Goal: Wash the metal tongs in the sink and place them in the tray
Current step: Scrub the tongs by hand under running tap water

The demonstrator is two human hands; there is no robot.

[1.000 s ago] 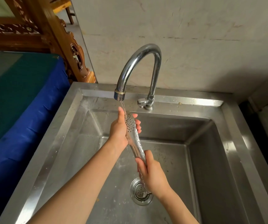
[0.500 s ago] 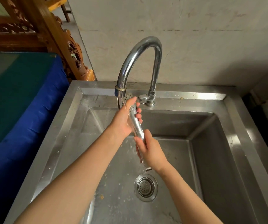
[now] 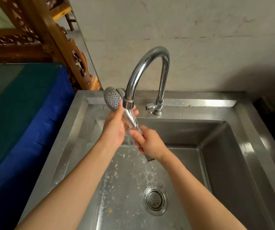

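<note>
The metal tongs (image 3: 112, 98) have round perforated heads that stick up to the left of the faucet spout (image 3: 147, 63). Their shaft slants down to the right under the running water. My left hand (image 3: 116, 128) wraps the upper shaft just below the heads. My right hand (image 3: 147, 142) grips the lower handle end, whose tip pokes out below my wrist. Both hands are over the steel sink (image 3: 216, 146). No tray is in view.
Water splashes onto the sink floor, where food crumbs lie near the drain strainer (image 3: 155, 199). The tap lever (image 3: 151, 107) sits on the back ledge. A blue-covered surface (image 3: 25, 113) borders the sink on the left, with carved wooden furniture (image 3: 53, 44) behind it.
Both hands have lifted the tongs higher and to the left, so the perforated heads now stand above the spout mouth and the water falls on the shaft.
</note>
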